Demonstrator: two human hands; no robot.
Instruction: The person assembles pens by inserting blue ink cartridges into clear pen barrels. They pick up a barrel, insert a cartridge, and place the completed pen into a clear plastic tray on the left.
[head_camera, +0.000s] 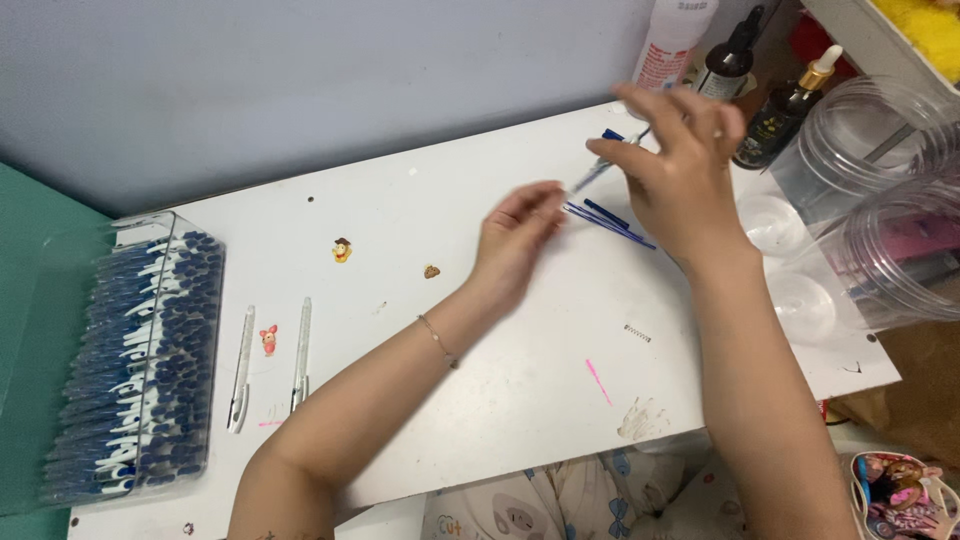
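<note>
I've got the right hand (685, 170) up near the far edge of the white table (520, 400), fingers pinched narrow around a clear pen barrel (598, 172) w/ a blue cap end, tilted so the tip slants down toward the left hand (515, 240). I'd say it's held off the surface so the open end faces the other hand. The left hand is blurred, fingers curled close together; can't tell if it grips anything.

Just under and between the hands lie thin blue refills (610, 222), flat on the table, fanned slightly, prob. kept w/in easy reach. A small metal spring (637, 333) sits on its own nearer me, apart from them.

Far left, a clear plastic box (135, 360) is packed w/ blue-and-white pens laid in rows. Beside it two clear empty barrels (270, 365) lie parallel, a small pink figure charm between them. Two more little charms (342, 249) sit mid-table.

Hard to read: motion blur smears the barrel tip and both sets of fingertips. Bottles (790, 110) at the back are cut off by the frame top. Clear tubs (880, 200) at right overlap, contents unclear. Bottom-right corner shows only part of a printed item.
</note>
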